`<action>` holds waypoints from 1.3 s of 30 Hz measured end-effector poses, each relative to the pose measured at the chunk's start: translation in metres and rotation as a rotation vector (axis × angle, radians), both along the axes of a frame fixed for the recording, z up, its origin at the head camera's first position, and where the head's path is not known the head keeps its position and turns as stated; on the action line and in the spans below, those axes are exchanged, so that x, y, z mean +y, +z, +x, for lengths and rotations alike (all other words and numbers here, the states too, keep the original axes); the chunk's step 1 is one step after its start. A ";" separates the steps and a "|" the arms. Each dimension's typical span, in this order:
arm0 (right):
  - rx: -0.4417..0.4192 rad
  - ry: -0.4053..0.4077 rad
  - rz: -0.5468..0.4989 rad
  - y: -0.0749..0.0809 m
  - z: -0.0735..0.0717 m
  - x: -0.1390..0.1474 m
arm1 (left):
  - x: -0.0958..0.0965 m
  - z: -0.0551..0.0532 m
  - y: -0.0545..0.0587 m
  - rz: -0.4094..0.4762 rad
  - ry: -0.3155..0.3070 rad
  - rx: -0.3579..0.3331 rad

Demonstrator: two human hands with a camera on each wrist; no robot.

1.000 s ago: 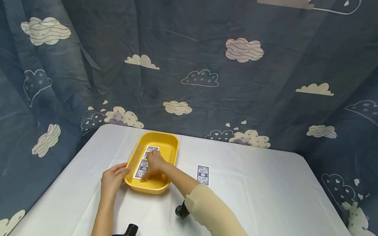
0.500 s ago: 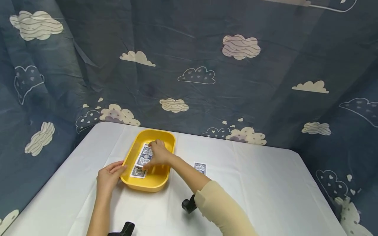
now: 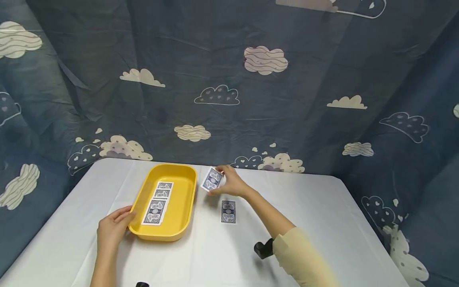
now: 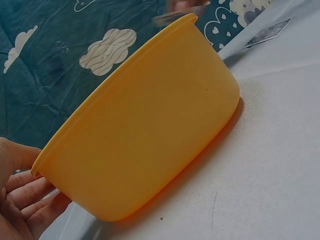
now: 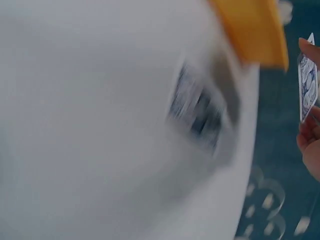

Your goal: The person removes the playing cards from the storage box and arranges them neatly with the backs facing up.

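Observation:
A yellow plastic tray (image 3: 186,215) stands on the left part of the table. My left hand (image 3: 112,228) grips its left rim, thumb on top and fingers underneath, as the left wrist view also shows. Inside the tray lie several patterned blue-and-white playing cards (image 3: 155,212), backs up and partly overlapping. To the right of the tray, my right hand (image 3: 232,182) pinches a playing card (image 3: 212,179) by its edge, raised over the table with its back showing. Another card (image 3: 228,211) lies face down on the table just below that hand.
A white cloth covers the table (image 3: 305,223). Dark curtain (image 3: 222,40) with cloud prints hangs behind and at both sides. Black wrist-camera parts (image 3: 263,248) show beside the right forearm.
My right hand has lifted a playing card out of the tray and carried it right, past the rim. The left hand keeps its hold on the tray. The head view has turned slightly right.

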State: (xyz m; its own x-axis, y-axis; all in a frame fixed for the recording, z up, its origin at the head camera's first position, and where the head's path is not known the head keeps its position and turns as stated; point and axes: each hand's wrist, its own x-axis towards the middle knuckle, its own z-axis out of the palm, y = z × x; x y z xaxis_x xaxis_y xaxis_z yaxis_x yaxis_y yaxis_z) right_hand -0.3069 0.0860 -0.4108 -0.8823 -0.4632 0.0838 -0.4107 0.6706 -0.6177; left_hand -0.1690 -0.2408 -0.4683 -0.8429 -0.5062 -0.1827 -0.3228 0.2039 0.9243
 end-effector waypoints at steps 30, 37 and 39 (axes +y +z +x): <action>-0.206 0.069 0.266 -0.040 0.032 0.110 | 0.007 0.008 0.013 0.076 0.005 0.046; -0.170 0.065 0.294 -0.039 0.038 0.108 | 0.002 0.003 0.001 0.080 0.003 0.060; -0.158 0.067 0.298 -0.038 0.038 0.108 | -0.002 -0.001 -0.008 0.086 -0.014 0.084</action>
